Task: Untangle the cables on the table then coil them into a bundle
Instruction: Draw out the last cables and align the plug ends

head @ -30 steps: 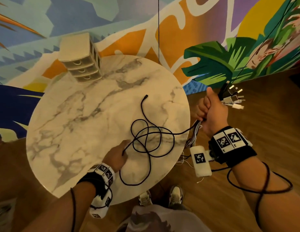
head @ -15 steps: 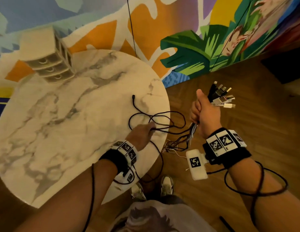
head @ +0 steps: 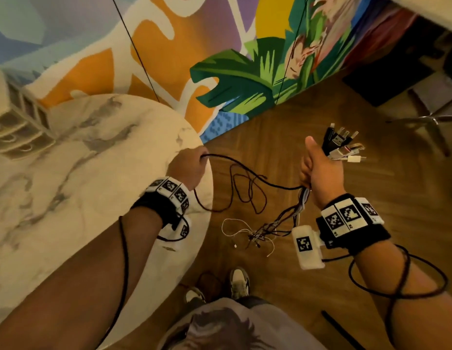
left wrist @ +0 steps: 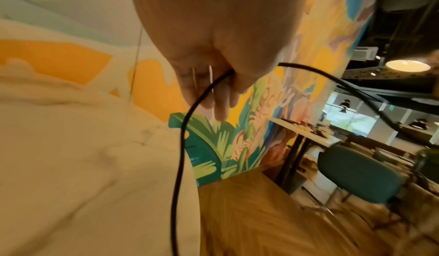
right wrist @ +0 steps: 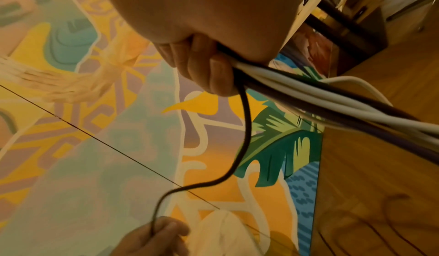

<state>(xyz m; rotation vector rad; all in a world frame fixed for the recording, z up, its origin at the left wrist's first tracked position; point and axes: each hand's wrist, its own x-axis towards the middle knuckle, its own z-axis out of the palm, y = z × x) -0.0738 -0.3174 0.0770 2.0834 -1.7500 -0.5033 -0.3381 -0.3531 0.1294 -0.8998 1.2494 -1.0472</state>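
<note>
The right hand [head: 320, 170] is hanging out over the herringbone wood floor [head: 270, 147], fisted around a bundle of cables [head: 301, 205] with its thumb sticking up. A fan of plugs [head: 343, 145] is poking out of the fist toward 1 o'clock, some black with metal USB tips, some white. In the right wrist view the curled fingers [right wrist: 213, 72] are wrapping smooth round cords, white, grey and dark, lying side by side. Below the fist the cords are dangling toward 7 o'clock and ending in a loose knot of thin white and dark tails [head: 257, 236] above the floor.

The left hand [head: 187, 165] is sitting at the 3 o'clock edge of the round bench [head: 68, 223], whose top is pale marble with grey veining. It is pinching a thin black cable [head: 245, 170] between thumb and fingers (the left wrist view shows the matte cord running out of the grip on both sides). From there the cable is arcing across the gap to the right fist, while its slack is drooping in several tangled loops between the two hands, just off the bench rim.

A small cream set of drawers [head: 15, 127], boxy and blurred, is standing on the bench at 10 o'clock. Behind the bench a mural [head: 245, 84] of green leaves and orange shapes is covering the wall.
</note>
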